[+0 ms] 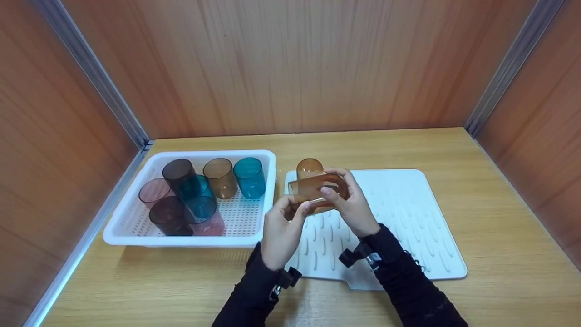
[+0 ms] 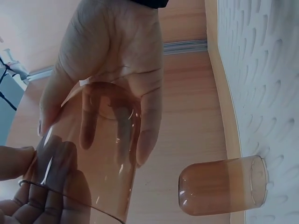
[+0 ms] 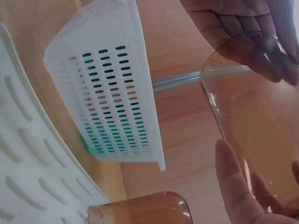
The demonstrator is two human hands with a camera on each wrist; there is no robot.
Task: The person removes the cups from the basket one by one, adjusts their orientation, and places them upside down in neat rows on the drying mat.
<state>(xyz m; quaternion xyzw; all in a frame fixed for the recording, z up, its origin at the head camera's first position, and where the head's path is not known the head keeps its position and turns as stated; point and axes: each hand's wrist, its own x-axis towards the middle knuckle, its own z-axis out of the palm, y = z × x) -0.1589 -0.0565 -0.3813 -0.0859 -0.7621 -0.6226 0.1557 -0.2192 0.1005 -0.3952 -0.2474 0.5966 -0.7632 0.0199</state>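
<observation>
With curled fingers, the left hand (image 1: pixel 279 231) gripped an amber tumbler (image 1: pixel 309 186) near 8 o'clock, the right hand (image 1: pixel 356 206) near 4 o'clock, above the white draining mat (image 1: pixel 390 218). The tumbler looked stiff, probably light, slippery, perhaps fragile; its sides towards the 2 ends seemed the safest hold.

From above, the head view looks forward and down across the pale wood-grain bench (image 1: pixel 476 218); both sideways-turned wrist views share, close up, one see-through amber cylindrical cup (image 2: pixel 110 177).

I see a translucent amber cylindrical tumbler (image 1: pixel 309 187), a white slot-patterned rectangular plastic basket (image 1: pixel 181 241), a flat white board (image 1: pixel 395 218) with curved dashes.
</observation>
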